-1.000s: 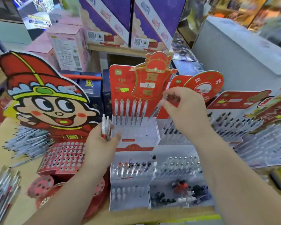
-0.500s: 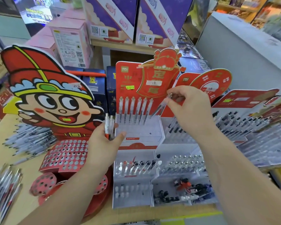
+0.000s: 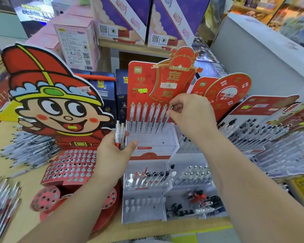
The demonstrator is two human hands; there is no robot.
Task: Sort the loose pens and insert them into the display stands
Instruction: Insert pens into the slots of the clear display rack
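Observation:
A red-backed display stand (image 3: pixel 153 139) with a clear stepped base holds a row of several clear pens (image 3: pixel 144 118) upright at its back. My right hand (image 3: pixel 189 113) pinches the top of one more clear pen (image 3: pixel 166 120), which stands at the right end of that row with its tip down in the base. My left hand (image 3: pixel 112 151) grips a small bunch of pens (image 3: pixel 119 134), white with red ends, just left of the stand.
A cartoon-figure stand (image 3: pixel 68 165) with a perforated red front is at the left. Loose pens lie in piles (image 3: pixel 28 151) behind it and at the left edge (image 3: pixel 2 202). More filled stands (image 3: pixel 263 137) sit at the right. Low trays (image 3: pixel 144 186) lie in front.
My right hand has brought its pen from a slant down into the right end of the row. The view has tilted and closed in slightly. My left hand keeps its bunch.

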